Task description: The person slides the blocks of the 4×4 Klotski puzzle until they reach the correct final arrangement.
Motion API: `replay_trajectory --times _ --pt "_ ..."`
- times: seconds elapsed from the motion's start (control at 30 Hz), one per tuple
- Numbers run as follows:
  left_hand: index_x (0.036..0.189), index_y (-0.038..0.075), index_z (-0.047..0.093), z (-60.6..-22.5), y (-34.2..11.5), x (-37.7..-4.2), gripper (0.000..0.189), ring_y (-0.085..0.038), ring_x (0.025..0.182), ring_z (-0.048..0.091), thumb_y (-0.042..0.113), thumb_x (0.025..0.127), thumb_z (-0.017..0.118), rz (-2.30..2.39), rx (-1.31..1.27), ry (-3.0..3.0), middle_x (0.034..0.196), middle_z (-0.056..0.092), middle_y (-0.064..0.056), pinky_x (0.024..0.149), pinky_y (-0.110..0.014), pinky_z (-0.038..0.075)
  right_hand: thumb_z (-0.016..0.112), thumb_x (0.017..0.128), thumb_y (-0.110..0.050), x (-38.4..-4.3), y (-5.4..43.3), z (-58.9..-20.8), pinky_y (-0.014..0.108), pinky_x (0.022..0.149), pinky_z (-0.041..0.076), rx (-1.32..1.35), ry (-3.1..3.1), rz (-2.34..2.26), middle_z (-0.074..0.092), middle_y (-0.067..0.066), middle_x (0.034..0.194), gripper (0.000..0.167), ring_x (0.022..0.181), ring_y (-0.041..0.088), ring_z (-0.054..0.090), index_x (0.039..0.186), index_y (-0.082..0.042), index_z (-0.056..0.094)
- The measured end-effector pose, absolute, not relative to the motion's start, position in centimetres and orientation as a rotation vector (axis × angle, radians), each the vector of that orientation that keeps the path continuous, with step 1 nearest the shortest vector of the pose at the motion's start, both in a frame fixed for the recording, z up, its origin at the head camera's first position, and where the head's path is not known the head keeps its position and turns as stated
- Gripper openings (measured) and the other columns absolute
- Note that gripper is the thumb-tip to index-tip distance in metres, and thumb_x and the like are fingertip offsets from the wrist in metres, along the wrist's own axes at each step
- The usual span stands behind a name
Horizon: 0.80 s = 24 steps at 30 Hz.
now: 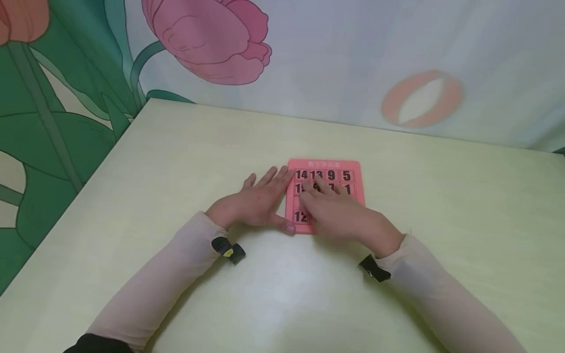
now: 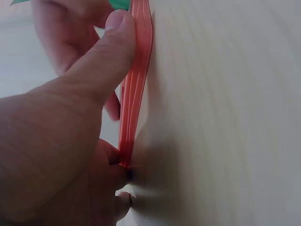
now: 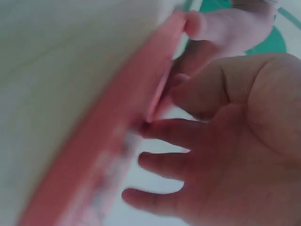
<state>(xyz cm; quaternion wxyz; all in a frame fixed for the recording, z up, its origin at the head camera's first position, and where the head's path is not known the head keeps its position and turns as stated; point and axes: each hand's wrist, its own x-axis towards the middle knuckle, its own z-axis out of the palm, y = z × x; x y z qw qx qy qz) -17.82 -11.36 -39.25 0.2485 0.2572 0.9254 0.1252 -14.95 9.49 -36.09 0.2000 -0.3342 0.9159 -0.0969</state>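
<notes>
Pink number-slide puzzle (image 1: pixel 325 164): left hand (image 1: pixel 260 201) bracing, right hand (image 1: pixel 337 211) sliding tiles (image 1: pixel 346 175), I'd guess; fingers loose, gripping nothing; next push needs room.

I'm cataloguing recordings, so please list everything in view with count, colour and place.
Pink rectangular number-puzzle board: one, pink, on the table.
Square numbered tiles: several, exact count hidden by the right hand, pink with black numerals, in the board.
Pale smooth-topped table: one, cream-yellow, under the board.
Flower-printed backdrop: white with pink, orange and green, behind and left of the table.
Small black bands: two, black, one at each cuff.
Long fabric sleeves: two, pale beige-pink, on the forearms.
Left hand: one, bare, at the board's left edge.
Right hand: one, bare, over the tiles.
</notes>
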Motion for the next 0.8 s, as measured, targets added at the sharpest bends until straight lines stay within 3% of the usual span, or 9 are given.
replay_trajectory --times 0.1,0.17,0.2,0.23,0.3,0.4,0.63,0.8 --pt "0.163 0.013 -0.006 -39.2 -11.5 -17.7 0.13 -0.028 0.153 -0.014 0.073 0.077 0.071 0.36 0.699 2.524 0.168 -0.01 -0.007 0.118 -0.06 -0.005 0.055 0.099 -0.009 -14.7 9.6 -35.4 0.072 0.111 0.017 -0.949 2.505 -0.278 0.062 0.014 0.134 0.012 0.148 0.041 0.024 0.091 -0.017 0.053" --pt "0.163 0.012 -0.006 -39.2 -11.6 -17.7 0.13 -0.028 0.153 -0.014 0.073 0.078 0.071 0.367 0.704 2.525 0.168 -0.01 -0.007 0.118 -0.06 -0.005 0.055 0.098 -0.008 -14.7 9.8 -34.9 0.073 0.111 0.017 -0.959 2.493 -0.315 0.068 0.007 0.108 0.014 0.147 0.041 0.028 0.088 -0.018 0.054" --pt "0.163 0.012 -0.006 -39.2 -11.6 -17.8 0.13 -0.028 0.153 -0.014 0.073 0.078 0.071 0.371 0.706 2.524 0.168 -0.01 -0.007 0.118 -0.059 -0.005 0.055 0.097 -0.008 -14.7 9.9 -34.7 0.073 0.111 0.017 -0.954 2.499 -0.33 0.068 0.006 0.107 0.013 0.147 0.04 0.028 0.088 -0.017 0.055" --pt "0.163 0.012 -0.006 -39.3 -11.6 -17.8 0.13 -0.028 0.153 -0.014 0.073 0.078 0.071 0.372 0.707 2.524 0.168 -0.01 -0.007 0.118 -0.06 -0.005 0.055 0.097 -0.008 -14.8 9.9 -34.6 0.073 0.111 0.016 -0.94 2.514 -0.348 0.068 0.007 0.109 0.012 0.148 0.041 0.027 0.089 -0.017 0.055" --pt "0.163 0.012 -0.006 -39.4 -11.6 -17.8 0.129 -0.028 0.152 -0.014 0.073 0.078 0.071 0.367 0.702 2.521 0.168 -0.01 -0.007 0.118 -0.06 -0.006 0.054 0.098 -0.01 -15.3 9.7 -34.9 0.072 0.112 0.015 -0.909 2.549 -0.363 0.061 0.014 0.133 0.008 0.149 0.041 0.021 0.093 -0.016 0.055" --pt "0.163 0.012 -0.006 -39.4 -11.5 -17.7 0.129 -0.028 0.153 -0.014 0.073 0.078 0.071 0.353 0.694 2.515 0.168 -0.01 -0.007 0.118 -0.061 -0.005 0.051 0.099 -0.009 -16.2 9.5 -35.8 0.071 0.112 0.014 -0.87 2.59 -0.348 0.03 0.019 0.161 0.006 0.151 0.042 0.012 0.096 -0.014 0.054" --pt "0.163 0.012 -0.005 -39.5 -11.6 -17.5 0.128 -0.029 0.152 -0.014 0.073 0.079 0.07 0.345 0.701 2.509 0.168 -0.011 -0.007 0.118 -0.061 -0.004 0.049 0.097 -0.006 -16.5 9.1 -36.6 0.069 0.114 0.011 -0.827 2.524 -0.274 0.026 0.017 0.163 0.012 0.152 0.04 0.004 0.092 -0.015 0.056" --pt "0.162 0.011 -0.006 -39.2 -11.5 -17.5 0.128 -0.028 0.152 -0.014 0.073 0.079 0.069 0.351 0.717 2.514 0.168 -0.011 -0.008 0.118 -0.06 -0.004 0.052 0.097 -0.008 -15.5 9.3 -35.0 0.071 0.113 0.014 -0.869 2.466 -0.269 0.031 0.02 0.16 0.014 0.151 0.041 0.011 0.086 -0.017 0.055"
